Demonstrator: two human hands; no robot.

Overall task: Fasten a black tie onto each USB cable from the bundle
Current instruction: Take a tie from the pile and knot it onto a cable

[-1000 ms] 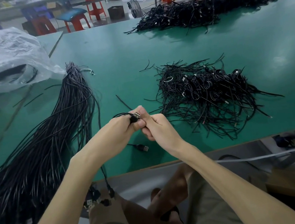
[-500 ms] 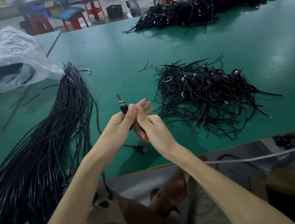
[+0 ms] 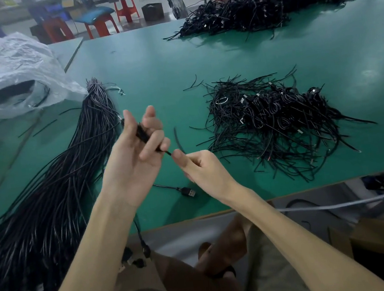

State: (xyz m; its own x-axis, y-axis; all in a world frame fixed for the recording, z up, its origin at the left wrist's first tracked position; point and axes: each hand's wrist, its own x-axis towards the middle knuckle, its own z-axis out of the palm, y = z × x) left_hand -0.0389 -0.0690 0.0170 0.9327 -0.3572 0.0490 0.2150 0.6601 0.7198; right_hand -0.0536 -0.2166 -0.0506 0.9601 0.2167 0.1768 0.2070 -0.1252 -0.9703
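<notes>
USB cable (image 3: 142, 134): plug within curled left hand (image 3: 135, 163), cord in pinch of right hand (image 3: 203, 170).

1. Pretty bright and even overall, light seems to come from above; the green surface (image 3: 272, 63) has a pale sheen patch on its right side.
2. Shadows are soft: a dark smudge in front of the far cable pile (image 3: 254, 14), another on the surface below the left hand (image 3: 133, 167).
3. Wide lens bends the surface edges, and the forearms (image 3: 292, 225) look stretched near the bottom.
4. Plastic bag (image 3: 7, 71) is a bit washed out; stools (image 3: 125, 6) at the back look soft.
</notes>
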